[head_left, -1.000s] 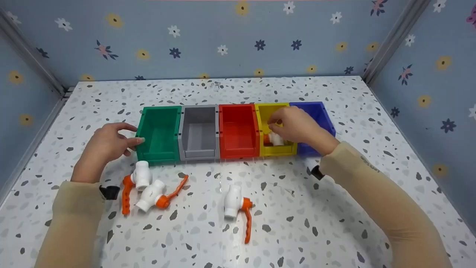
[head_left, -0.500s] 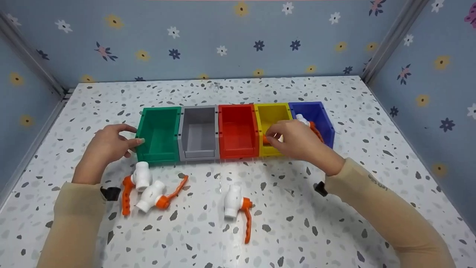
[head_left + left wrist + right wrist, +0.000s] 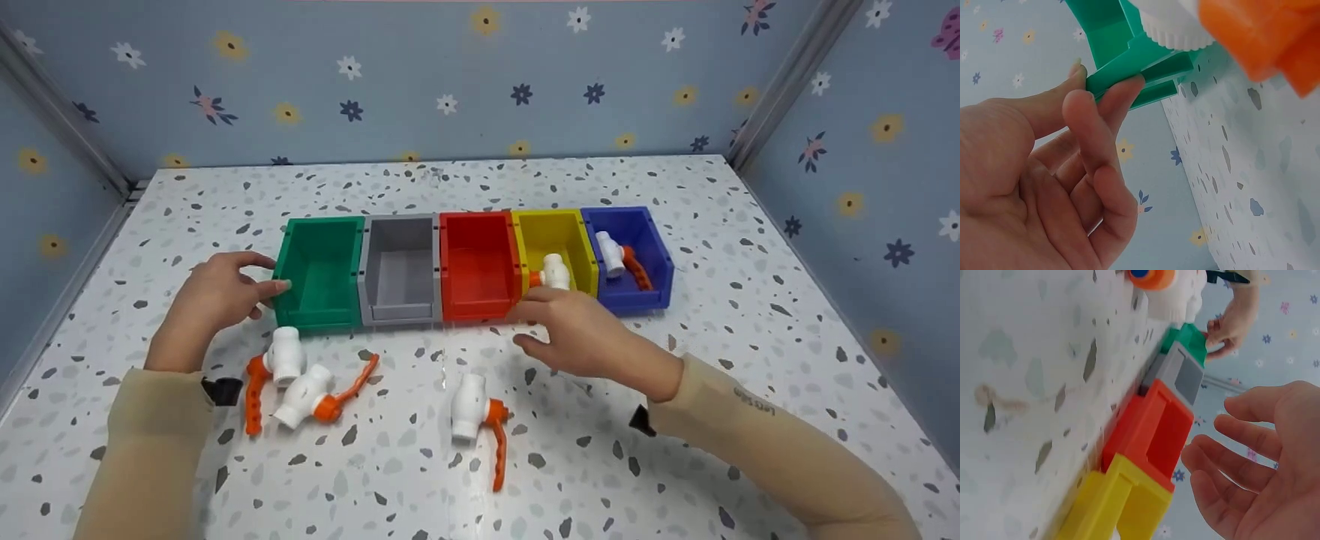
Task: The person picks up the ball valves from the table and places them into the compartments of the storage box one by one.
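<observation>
My left hand pinches the left wall of the green bin, thumb over the rim and fingers outside, as the left wrist view also shows. My right hand holds nothing; its fingers are spread loosely in front of the yellow bin. In that bin lies a white ball valve with an orange handle, partly hidden by the hand. A second ball valve leans inside the blue bin. On the table, one ball valve lies in front of the red bin.
A grey bin stands between the green and red ones, all joined in a row. Near my left wrist, two more ball valves lie close together: an upright one and a slanted one. Flowered panels enclose the speckled table.
My right hand has let go of the ball valve in the yellow bin and drawn back toward the front, uncovering the blue bin's valve. The left hand has stayed on the green bin.
</observation>
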`<state>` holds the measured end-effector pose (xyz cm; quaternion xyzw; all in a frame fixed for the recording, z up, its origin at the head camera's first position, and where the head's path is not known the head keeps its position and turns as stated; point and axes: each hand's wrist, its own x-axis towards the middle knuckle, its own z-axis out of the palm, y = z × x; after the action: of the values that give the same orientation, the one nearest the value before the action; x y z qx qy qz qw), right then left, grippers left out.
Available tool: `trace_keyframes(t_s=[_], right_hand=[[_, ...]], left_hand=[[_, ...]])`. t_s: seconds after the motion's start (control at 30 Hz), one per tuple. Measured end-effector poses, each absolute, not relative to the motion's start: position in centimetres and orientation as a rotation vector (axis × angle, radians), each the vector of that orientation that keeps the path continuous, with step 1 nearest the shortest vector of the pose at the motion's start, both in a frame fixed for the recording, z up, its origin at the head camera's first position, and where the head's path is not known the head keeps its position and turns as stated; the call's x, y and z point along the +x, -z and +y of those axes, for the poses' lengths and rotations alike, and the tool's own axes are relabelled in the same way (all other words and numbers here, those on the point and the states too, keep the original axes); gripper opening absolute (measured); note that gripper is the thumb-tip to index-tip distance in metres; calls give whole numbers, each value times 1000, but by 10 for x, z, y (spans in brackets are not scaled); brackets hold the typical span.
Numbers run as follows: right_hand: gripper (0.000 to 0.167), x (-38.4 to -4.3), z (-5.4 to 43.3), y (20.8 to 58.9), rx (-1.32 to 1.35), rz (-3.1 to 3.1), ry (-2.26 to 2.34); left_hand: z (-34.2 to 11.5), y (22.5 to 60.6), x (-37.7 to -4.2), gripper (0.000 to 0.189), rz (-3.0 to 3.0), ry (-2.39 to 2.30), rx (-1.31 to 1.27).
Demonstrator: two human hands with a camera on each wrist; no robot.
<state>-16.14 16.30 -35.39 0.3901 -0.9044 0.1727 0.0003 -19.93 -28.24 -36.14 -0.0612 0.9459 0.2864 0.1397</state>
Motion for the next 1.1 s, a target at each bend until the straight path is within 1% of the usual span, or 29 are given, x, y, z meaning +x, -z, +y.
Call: trace_keyframes(t_s=[0.3, 0.63, 0.73, 1.1], right_hand=[[28, -134, 145, 367, 1342, -2910, -567], [53, -111, 124, 372, 1339, -3136, -529], [55, -109, 120, 375, 1332, -3165, -504], [55, -103, 111, 383, 1308, -3162, -519]], left_hand=[[-282, 359, -198, 70, 2715, -822, -198], [-282, 360, -198, 69, 2720, -824, -193], [-281, 360, -198, 68, 2733, -812, -181], [-281, 359, -198, 68, 2731, -803, -182]])
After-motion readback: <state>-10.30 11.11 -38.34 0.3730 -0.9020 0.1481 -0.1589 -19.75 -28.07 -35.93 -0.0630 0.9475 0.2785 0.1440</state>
